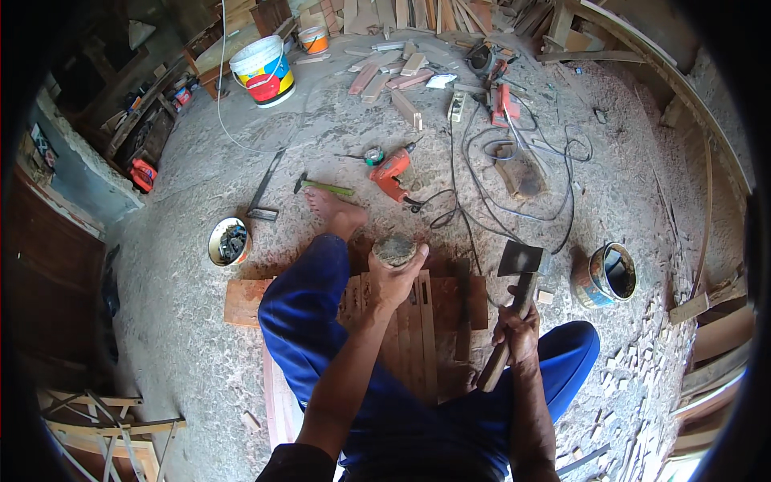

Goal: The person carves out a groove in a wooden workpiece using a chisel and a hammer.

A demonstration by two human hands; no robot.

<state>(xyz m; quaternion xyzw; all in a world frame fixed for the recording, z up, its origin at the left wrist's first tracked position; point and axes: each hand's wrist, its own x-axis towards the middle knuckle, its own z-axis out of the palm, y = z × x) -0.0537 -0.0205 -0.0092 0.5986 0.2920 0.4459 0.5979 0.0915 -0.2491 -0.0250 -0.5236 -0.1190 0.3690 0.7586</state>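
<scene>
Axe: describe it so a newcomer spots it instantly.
Find the blue trousers. Beside the knee at picture right, the right hand grips the axe. Its broad dark blade and wooden handle set it apart from the small green-handled hammer.

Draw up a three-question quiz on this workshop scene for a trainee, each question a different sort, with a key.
1. Multiple choice: What does the right hand hold?
A. a paintbrush
B. a bladed tool
C. a saw

2. True or false: The left hand is empty.

3. Fill the gap: The drill on the floor has a body coloured ____.

Key:
1. B.
2. False; it holds a round piece.
3. Orange-red.
</scene>
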